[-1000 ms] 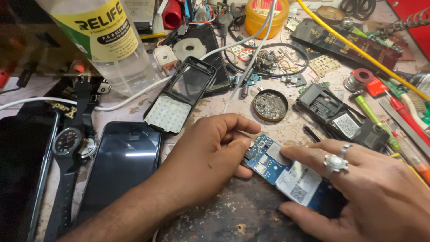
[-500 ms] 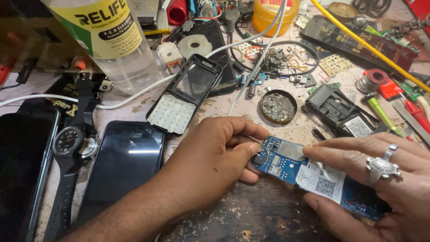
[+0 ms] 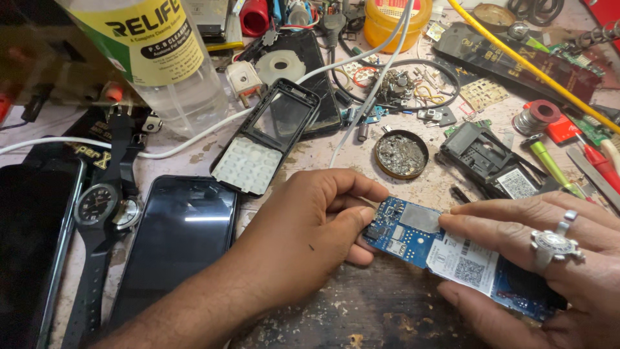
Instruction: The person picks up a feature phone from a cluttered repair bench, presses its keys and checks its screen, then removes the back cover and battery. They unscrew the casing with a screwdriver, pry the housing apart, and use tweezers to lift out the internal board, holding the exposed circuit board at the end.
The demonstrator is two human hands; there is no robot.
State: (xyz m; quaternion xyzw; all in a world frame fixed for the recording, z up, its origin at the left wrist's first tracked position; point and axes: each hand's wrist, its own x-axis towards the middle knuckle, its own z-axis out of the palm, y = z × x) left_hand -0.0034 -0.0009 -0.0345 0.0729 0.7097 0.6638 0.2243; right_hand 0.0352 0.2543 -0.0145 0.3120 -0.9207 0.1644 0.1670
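Two hands are holding one blue circuit board [image 3: 445, 255] just above the counter [image 3: 361, 310]: our left hand [image 3: 310, 232] is pinching its near end, fingers curled shut on it, while our right hand [image 3: 549, 258] is gripping the far end. We are inspecting it; turning it calls for a gentle edge grip. Beyond are lying a keypad frame [image 3: 268, 142] and a cleaner bottle [image 3: 161, 52].

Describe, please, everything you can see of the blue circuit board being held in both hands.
The blue circuit board is a long, narrow, flat piece, held tilted just above the worn table. It carries a grey metal shield, small soldered parts and a white sticker with a square code. The left hand pinches its left end between thumb and fingers; the right hand, wearing a silver ring, grips its right end, hiding part of it.
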